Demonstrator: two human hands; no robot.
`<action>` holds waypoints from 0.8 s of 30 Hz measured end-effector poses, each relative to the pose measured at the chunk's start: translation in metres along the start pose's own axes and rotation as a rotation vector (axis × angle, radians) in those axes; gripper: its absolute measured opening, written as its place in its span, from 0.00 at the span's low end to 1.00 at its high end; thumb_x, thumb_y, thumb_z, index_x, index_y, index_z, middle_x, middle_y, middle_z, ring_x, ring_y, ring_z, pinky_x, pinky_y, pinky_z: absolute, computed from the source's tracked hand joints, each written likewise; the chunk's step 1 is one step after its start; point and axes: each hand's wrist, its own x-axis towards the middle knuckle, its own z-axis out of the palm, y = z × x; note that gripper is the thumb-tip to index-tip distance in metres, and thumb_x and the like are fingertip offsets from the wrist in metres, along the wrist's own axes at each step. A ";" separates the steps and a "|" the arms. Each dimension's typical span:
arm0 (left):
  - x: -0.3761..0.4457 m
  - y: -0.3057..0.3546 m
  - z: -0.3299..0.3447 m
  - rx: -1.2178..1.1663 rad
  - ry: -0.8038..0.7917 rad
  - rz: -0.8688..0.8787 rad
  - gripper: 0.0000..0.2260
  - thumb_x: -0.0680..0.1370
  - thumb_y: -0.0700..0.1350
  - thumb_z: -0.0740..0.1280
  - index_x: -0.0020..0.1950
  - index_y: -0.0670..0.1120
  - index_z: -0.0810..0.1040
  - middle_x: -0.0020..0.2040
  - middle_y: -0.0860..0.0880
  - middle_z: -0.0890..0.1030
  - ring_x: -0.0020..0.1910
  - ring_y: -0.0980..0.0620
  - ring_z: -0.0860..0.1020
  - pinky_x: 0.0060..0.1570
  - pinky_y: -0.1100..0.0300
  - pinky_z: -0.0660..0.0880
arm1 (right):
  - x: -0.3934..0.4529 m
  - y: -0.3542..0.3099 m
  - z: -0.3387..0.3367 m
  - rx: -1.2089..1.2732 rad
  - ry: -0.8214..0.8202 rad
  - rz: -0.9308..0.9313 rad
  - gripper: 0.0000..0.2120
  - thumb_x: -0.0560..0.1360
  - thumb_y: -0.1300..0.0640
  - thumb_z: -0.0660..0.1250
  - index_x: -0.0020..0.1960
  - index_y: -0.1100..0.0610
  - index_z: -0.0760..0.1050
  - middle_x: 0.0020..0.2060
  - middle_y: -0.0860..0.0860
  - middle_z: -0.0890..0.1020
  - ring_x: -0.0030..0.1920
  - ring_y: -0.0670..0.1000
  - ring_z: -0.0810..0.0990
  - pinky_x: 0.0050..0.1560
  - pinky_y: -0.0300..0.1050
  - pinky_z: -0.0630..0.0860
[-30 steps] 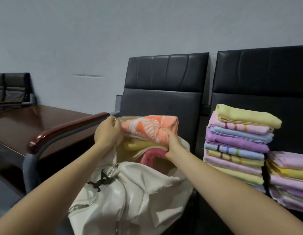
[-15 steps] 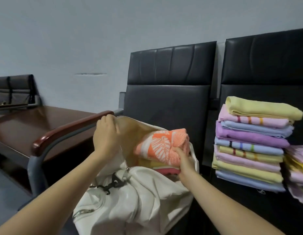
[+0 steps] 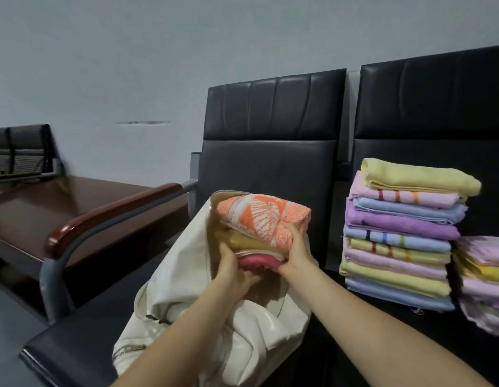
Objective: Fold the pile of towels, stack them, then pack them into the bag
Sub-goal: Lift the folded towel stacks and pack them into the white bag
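Both hands grip a small bundle of 3 folded towels at the mouth of the soft cream-white leather bag [image 3: 215,325], which slumps on the seat of the black padded chair [image 3: 273,141]. The left hand [image 3: 231,268] curls under the bundle's near-left corner, fingers wrapped round the lower layers; the right hand [image 3: 297,251] clamps the near-right end, thumb over the orange-and-white leaf-patterned terry towel [image 3: 263,216] on top. Beneath it lie a folded yellow towel [image 3: 242,241] and a folded pink towel [image 3: 259,261].

The bundle sits directly ahead of the hands, half in the opening, its long axis running left to right across the bag's mouth (so it enters broadside). The hands are about equally near, 1 at each near corner. The coming push probably has to go forward and down into the bag, and the limp near rim could fold inward and snag the bottom towel.

To the right, well apart, the tall stack of pastel folded towels [image 3: 402,236] waits on the neighbouring seat, with a second lower stack [image 3: 483,275] just beside it.
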 end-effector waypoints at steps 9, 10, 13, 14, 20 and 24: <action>0.019 0.017 -0.002 0.179 0.185 0.462 0.40 0.65 0.77 0.61 0.68 0.53 0.72 0.59 0.49 0.80 0.59 0.45 0.78 0.62 0.47 0.73 | 0.013 0.036 0.008 -0.006 0.000 0.030 0.24 0.71 0.47 0.72 0.64 0.52 0.70 0.55 0.57 0.81 0.54 0.61 0.80 0.59 0.61 0.77; 0.019 0.021 -0.002 0.213 0.210 0.459 0.36 0.71 0.73 0.60 0.70 0.51 0.71 0.61 0.48 0.78 0.62 0.44 0.76 0.64 0.48 0.71 | 0.017 0.041 0.010 -0.031 0.031 0.024 0.26 0.70 0.47 0.73 0.65 0.52 0.69 0.56 0.56 0.80 0.55 0.60 0.79 0.59 0.61 0.77; 0.027 0.027 -0.005 0.278 0.319 0.435 0.26 0.81 0.59 0.59 0.72 0.42 0.69 0.70 0.43 0.72 0.69 0.43 0.69 0.68 0.52 0.65 | 0.024 0.058 0.011 -0.247 0.090 0.052 0.39 0.62 0.45 0.77 0.69 0.55 0.67 0.57 0.56 0.79 0.55 0.59 0.79 0.58 0.59 0.77; 0.029 0.025 -0.008 0.319 0.348 0.430 0.26 0.81 0.57 0.60 0.72 0.40 0.69 0.71 0.42 0.71 0.70 0.42 0.68 0.70 0.53 0.63 | 0.024 0.063 0.008 -0.326 0.086 0.073 0.41 0.60 0.45 0.78 0.68 0.56 0.67 0.56 0.56 0.79 0.54 0.59 0.79 0.57 0.59 0.78; 0.040 0.036 -0.021 0.758 0.348 0.470 0.22 0.82 0.52 0.61 0.67 0.36 0.73 0.65 0.38 0.76 0.64 0.40 0.73 0.61 0.58 0.65 | 0.030 0.040 -0.001 -0.548 -0.030 0.190 0.31 0.65 0.45 0.75 0.63 0.55 0.71 0.53 0.56 0.80 0.53 0.59 0.79 0.58 0.60 0.77; 0.036 0.059 -0.017 0.876 0.327 0.405 0.26 0.82 0.48 0.62 0.75 0.36 0.61 0.72 0.38 0.68 0.70 0.41 0.67 0.66 0.57 0.63 | 0.037 0.032 0.010 -0.571 -0.040 0.158 0.57 0.48 0.30 0.77 0.72 0.51 0.67 0.62 0.55 0.78 0.59 0.58 0.78 0.61 0.58 0.75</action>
